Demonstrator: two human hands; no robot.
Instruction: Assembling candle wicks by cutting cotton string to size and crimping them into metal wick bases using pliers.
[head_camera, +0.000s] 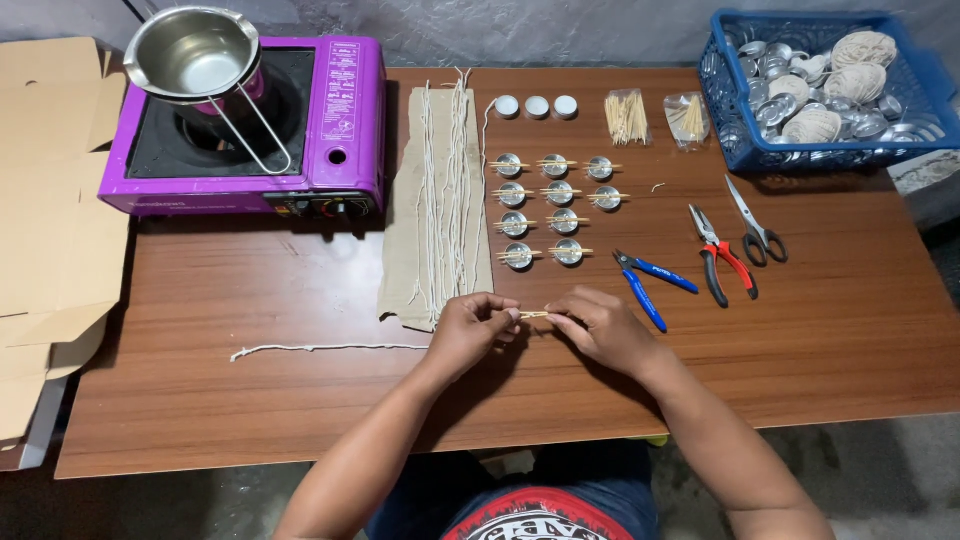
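My left hand (472, 328) and my right hand (598, 328) meet low over the wooden table (800, 340), both pinching a short pair of thin wooden sticks (534, 315) between their fingertips. Just beyond them lie rows of small metal cups (553, 222), most with sticks laid across their rims. Several waxed white wicks (445, 190) rest on a strip of brown cardboard (398, 250) to the left of the cups. One loose wick (320, 349) lies on the table left of my left hand.
A purple portable stove (330, 130) with a steel pouring pot (195, 55) stands at the back left. Blue-handled cutters (650, 282), red-handled pliers (722, 255) and scissors (755, 225) lie right. A blue basket (740, 130) holds cups and string balls. Stick bags (628, 117) and three white tealights (537, 106) sit behind.
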